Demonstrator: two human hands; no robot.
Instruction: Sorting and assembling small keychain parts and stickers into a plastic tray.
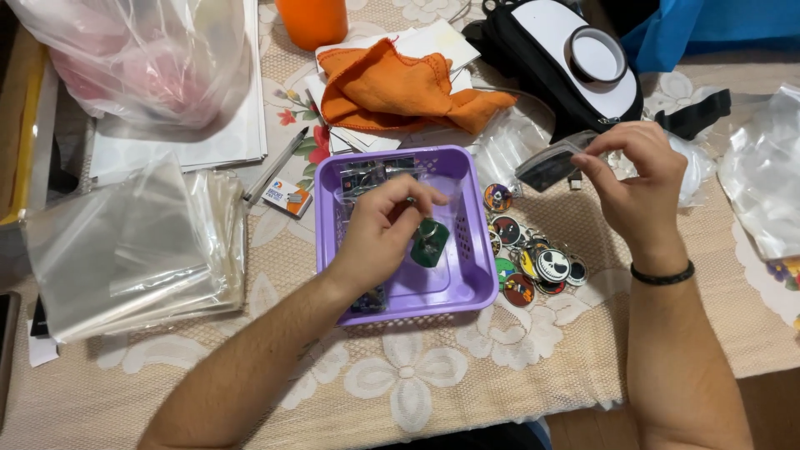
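Note:
My left hand [379,237] reaches into a purple plastic basket [471,283] and pinches the ring of a green round keychain [429,243] that hangs over the basket floor. Small clear bags with keychains lie at the basket's far end. My right hand [637,179], with a black wristband, holds a small clear plastic bag [550,164] with a dark item inside, right of the basket. A pile of round printed keychains [533,260] lies on the tablecloth between the basket and my right wrist.
A stack of clear plastic bags [133,246] lies at the left. An orange cloth [400,83] on papers, an orange cup [312,21], a pen [279,164], a black-and-white pouch [558,58] with a tape roll [596,54], and more clear bags [767,179] surround the basket.

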